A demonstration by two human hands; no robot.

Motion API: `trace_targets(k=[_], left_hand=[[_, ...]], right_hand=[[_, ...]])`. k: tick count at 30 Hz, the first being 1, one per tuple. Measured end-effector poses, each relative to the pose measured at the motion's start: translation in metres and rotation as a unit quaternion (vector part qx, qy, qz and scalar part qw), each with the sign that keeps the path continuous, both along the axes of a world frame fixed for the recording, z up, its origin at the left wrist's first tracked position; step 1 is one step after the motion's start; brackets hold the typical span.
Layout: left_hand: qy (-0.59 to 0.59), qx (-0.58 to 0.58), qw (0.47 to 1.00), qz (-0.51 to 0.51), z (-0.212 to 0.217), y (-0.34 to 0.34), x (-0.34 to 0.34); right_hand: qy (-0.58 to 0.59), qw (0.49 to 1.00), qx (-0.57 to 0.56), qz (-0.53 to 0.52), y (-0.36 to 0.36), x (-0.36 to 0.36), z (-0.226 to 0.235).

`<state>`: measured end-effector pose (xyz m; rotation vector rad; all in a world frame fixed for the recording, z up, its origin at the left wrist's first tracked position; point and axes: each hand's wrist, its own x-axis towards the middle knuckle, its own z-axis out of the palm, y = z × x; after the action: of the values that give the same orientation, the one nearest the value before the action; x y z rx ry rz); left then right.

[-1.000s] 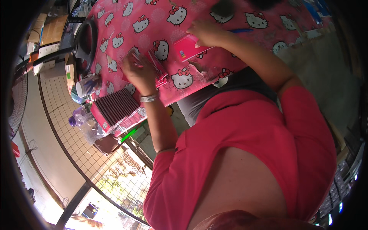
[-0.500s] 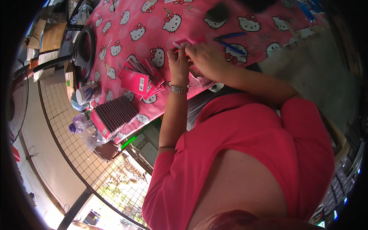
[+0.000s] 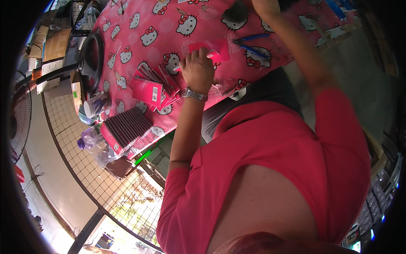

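Pink with printed white cat faces, the tabletop (image 3: 165,40) is found to carry a pink notebook (image 3: 220,48), to which all positions below are referred. Its left part is covered by the left hand (image 3: 198,70), by whose bent fingers it is touched. The thumb is hidden, so whether the notebook is pinched in that grip or merely pressed cannot be told. A metal band (image 3: 195,94) is worn on the left wrist. The right hand (image 3: 266,6) is seen beyond the notebook and to its right, cut off by the upper border of the view; its fingertips are not shown, and the state of its grip cannot be told. Just right of the notebook, blue-handled pliers (image 3: 253,37) are laid with handles spread. Beyond the notebook a dark object (image 3: 235,12) is noted, its kind not made out. Left of the notebook and nearer the person, a loose pile (image 3: 146,90), pink and spiral-bound, is fanned out. Farther left of the notebook and nearer still, a neat stack (image 3: 127,127) is set with dark bindings uppermost, beside a clear bag (image 3: 101,149). A jar (image 3: 99,103) is placed left of the notebook, past the pile.
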<state>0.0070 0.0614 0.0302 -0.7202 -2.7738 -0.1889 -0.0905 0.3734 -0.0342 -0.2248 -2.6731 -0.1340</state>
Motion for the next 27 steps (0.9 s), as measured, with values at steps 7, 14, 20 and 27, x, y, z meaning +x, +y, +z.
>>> trace_targets(k=[7,14,20,27], left_hand=[[0.085,0.092,0.991,0.042,-0.026,0.014,0.0],[0.087,0.095,0.99,0.054,-0.039,0.011,0.002],[0.078,0.081,0.994,-0.008,-0.028,0.007,0.005],[0.076,0.063,0.994,-0.041,-0.024,0.002,0.005]], right_hand=[[-0.013,0.989,-0.099,0.108,-0.005,-0.004,0.042],[-0.045,0.811,-0.446,0.375,-0.09,0.084,0.061],[-0.069,0.79,-0.47,0.387,-0.103,0.105,0.043],[-0.046,0.793,-0.453,0.404,-0.107,0.102,0.045]])
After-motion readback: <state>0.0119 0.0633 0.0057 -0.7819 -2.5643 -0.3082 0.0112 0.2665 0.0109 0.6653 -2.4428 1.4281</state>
